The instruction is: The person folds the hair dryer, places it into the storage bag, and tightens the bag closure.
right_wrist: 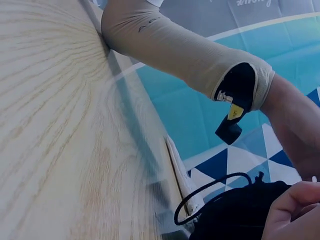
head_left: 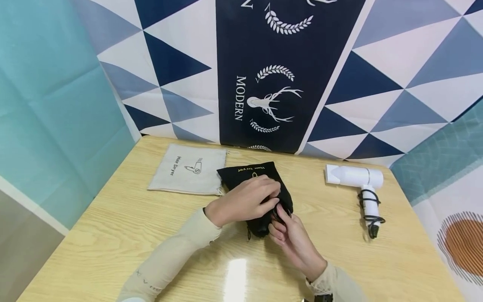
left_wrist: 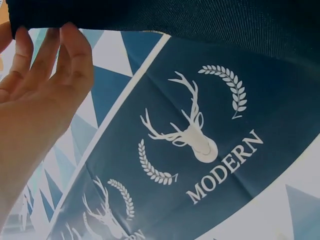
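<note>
A black cloth drawstring bag with gold "Hair Dryer" print is held over the table in the head view. My left hand lies across it and grips its edge; in the left wrist view, the fingertips of the left hand curl over the dark cloth. From the right side my right hand reaches to the bag, its thumb pressing on thin black cord at the opening. What lies inside the bag is hidden. A dark drawstring loop sticks out in the right wrist view.
On the wooden table, a flat grey-white "Hair Dryer" pouch lies to the left. A white hair dryer, its black cord wound around the handle, rests at the right. Patterned cloth hangs behind the table.
</note>
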